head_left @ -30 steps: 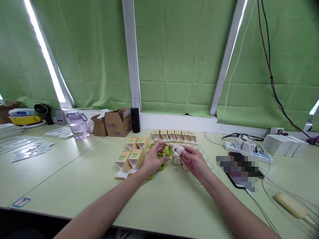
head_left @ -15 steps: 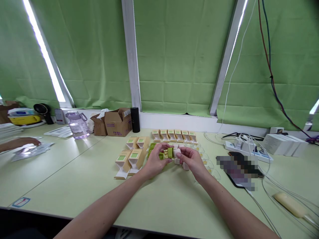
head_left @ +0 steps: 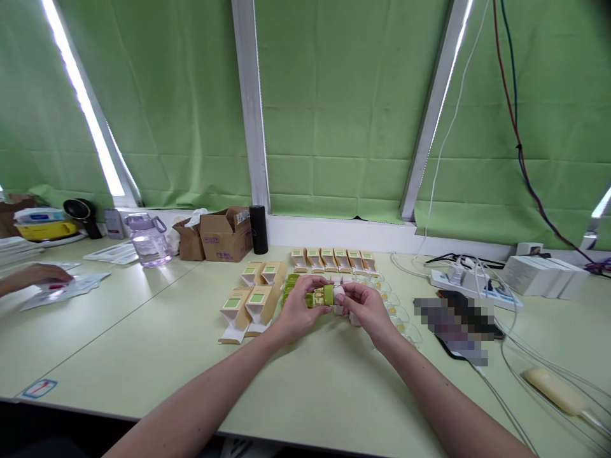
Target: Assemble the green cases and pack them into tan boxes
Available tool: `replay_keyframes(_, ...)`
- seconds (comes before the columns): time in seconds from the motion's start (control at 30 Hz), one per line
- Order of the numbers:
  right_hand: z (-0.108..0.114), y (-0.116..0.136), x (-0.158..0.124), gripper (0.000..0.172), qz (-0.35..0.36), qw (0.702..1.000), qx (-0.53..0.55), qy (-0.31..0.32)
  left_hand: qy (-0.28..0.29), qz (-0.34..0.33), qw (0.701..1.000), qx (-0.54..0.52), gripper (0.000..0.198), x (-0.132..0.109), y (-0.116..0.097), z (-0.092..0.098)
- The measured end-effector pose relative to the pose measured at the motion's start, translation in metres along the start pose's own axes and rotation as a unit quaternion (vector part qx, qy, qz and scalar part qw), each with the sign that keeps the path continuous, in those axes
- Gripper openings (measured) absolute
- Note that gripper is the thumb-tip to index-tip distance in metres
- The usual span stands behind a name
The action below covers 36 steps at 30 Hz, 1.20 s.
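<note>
A person's two bare hands meet over a pale green table, to the right of one brown cardboard box and nearer the camera than it. The left hand pinches one small green piece between thumb and fingers. The right hand grips one small pale piece in its fingertips. The two pieces touch end to end, held just above the table.

To the right of the cardboard box and level with it, six small cartons with green labels stand in a row. Four larger cartons of the same look lie in two pairs between the cardboard box and the left hand. More green pieces lie behind the hands, too hidden to count.

One black can stands just right of the cardboard box. One clear water bottle stands to the left of the box. Far to the left of the box, another person's hand rests on clear packets.
</note>
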State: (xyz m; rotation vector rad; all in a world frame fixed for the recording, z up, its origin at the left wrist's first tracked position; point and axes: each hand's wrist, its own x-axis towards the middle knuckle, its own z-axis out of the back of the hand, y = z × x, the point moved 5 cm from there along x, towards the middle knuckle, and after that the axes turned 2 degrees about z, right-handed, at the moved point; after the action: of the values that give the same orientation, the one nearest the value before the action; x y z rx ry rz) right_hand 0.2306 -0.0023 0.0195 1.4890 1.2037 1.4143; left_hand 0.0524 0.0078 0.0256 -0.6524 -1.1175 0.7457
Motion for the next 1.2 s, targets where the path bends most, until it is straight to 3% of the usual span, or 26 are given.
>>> replay_keyframes(0.47, -0.002, -0.004, -0.002, 0.053, 0.006, 1.000, -0.001, -0.011, -0.003, -0.008, 1.000, 0.027, 0.046, -0.002, -0.006, -0.001)
replay_keyframes(0.73, -0.006, 0.000, -0.007, 0.056, 0.043, 0.999, -0.025, -0.004, -0.002, -0.028, 0.999, 0.027, 0.042, -0.003, -0.012, -0.002)
replay_keyframes(1.07, -0.006, -0.007, -0.005, 0.054, 0.047, 0.997, 0.037, -0.045, -0.043, -0.135, 0.969, 0.204, 0.048, -0.010, -0.030, -0.003)
replay_keyframes(1.2, -0.007, -0.007, -0.007, 0.052, 0.060, 0.995, 0.053, -0.057, -0.053, -0.133, 0.963, 0.229, 0.053, -0.014, -0.031, -0.005)
